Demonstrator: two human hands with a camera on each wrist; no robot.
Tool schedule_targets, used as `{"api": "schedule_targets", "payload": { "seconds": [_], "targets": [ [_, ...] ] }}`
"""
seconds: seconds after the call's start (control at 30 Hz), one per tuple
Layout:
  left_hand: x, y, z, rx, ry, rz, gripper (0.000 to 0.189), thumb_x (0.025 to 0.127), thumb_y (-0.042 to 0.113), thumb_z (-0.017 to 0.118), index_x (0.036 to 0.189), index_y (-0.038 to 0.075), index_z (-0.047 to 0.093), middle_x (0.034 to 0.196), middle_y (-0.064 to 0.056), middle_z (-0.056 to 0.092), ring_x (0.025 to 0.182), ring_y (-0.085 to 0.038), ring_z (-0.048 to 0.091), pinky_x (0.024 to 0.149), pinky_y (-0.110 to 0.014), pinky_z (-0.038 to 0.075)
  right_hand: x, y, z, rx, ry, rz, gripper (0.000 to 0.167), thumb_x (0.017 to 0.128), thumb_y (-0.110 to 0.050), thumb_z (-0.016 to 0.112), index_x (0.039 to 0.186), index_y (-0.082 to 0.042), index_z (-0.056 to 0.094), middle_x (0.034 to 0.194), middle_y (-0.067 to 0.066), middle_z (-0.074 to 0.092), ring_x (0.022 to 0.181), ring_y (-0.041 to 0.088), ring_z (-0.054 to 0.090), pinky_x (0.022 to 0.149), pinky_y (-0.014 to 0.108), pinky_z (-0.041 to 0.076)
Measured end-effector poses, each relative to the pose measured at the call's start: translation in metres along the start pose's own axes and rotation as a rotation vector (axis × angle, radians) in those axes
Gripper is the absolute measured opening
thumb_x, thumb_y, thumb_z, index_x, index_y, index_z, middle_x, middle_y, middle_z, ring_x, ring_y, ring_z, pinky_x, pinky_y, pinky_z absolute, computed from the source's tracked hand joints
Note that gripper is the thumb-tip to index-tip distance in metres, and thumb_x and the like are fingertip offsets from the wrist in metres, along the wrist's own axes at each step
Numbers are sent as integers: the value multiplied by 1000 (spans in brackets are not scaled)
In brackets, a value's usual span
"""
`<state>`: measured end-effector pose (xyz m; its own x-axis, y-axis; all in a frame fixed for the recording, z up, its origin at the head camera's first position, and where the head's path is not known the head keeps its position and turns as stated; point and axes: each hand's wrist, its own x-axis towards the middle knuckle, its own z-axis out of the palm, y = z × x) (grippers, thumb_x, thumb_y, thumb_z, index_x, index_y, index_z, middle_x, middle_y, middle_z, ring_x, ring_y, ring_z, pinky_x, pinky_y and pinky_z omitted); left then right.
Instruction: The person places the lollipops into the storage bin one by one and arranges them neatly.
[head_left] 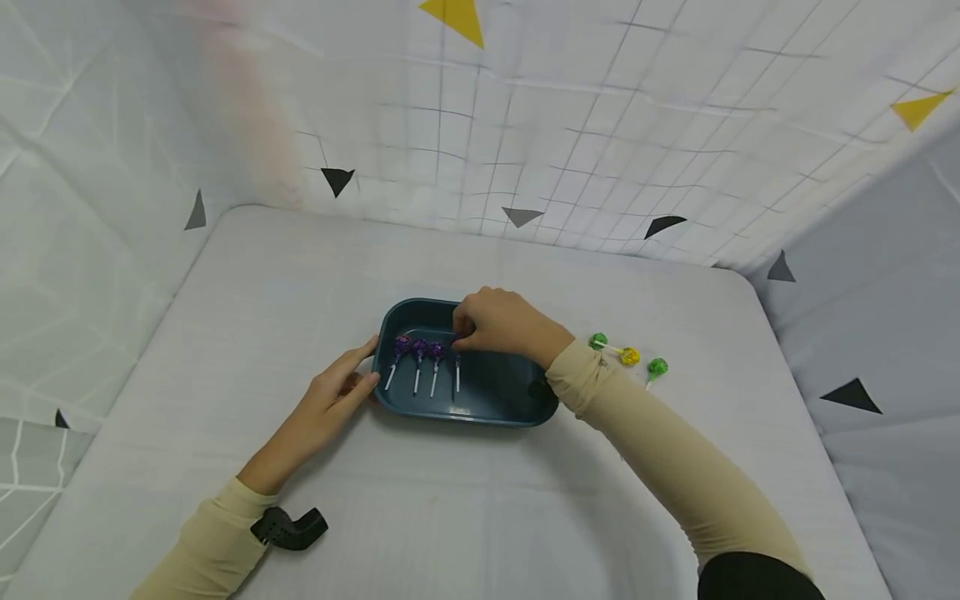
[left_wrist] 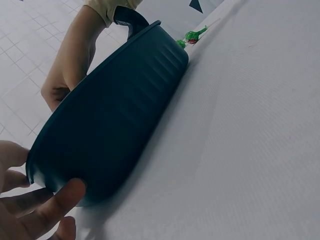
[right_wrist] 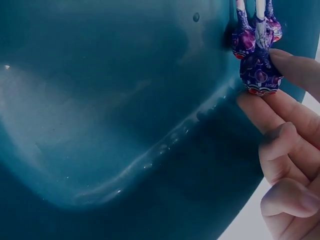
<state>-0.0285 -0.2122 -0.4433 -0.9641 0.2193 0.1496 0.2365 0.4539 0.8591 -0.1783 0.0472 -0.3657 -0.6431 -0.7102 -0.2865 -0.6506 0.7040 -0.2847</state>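
Observation:
My right hand (head_left: 506, 325) is over the dark teal tray (head_left: 480, 417), pinching a purple-wrapped lollipop (right_wrist: 261, 75) by its round head. The lollipop's white stick points toward the tray's near side. Inside the tray, to the left of it, three purple lollipops (head_left: 419, 348) lie in a row, heads toward the far side. At the tray's left end, my left hand (head_left: 330, 398) touches the outer wall and rim, thumb and fingers spread apart. The left wrist view shows its fingertips (left_wrist: 76, 189) against the tray's outside, while the tray wall hides the lollipops.
Right of the tray, a green lollipop (head_left: 597, 341), a yellow lollipop (head_left: 629, 357) and another green lollipop (head_left: 657, 367) lie on the white-covered table (head_left: 450, 508). White fabric walls (head_left: 525, 150) with dark and yellow triangles stand around the table.

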Motion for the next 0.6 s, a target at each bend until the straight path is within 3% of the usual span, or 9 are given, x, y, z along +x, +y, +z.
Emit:
{"api": "schedule_targets", "payload": {
  "seconds": [0.6],
  "targets": [
    [0,1,0,-6,0,-1,56,107,11,55,160,6,37,130,-17,64,85,-16,67,80,-21,49,10,-6,10,-80,-49,20,22,90,-35,81,98,-15,79,98,-1,78,86,14,71,79,34,59]
  ]
}}
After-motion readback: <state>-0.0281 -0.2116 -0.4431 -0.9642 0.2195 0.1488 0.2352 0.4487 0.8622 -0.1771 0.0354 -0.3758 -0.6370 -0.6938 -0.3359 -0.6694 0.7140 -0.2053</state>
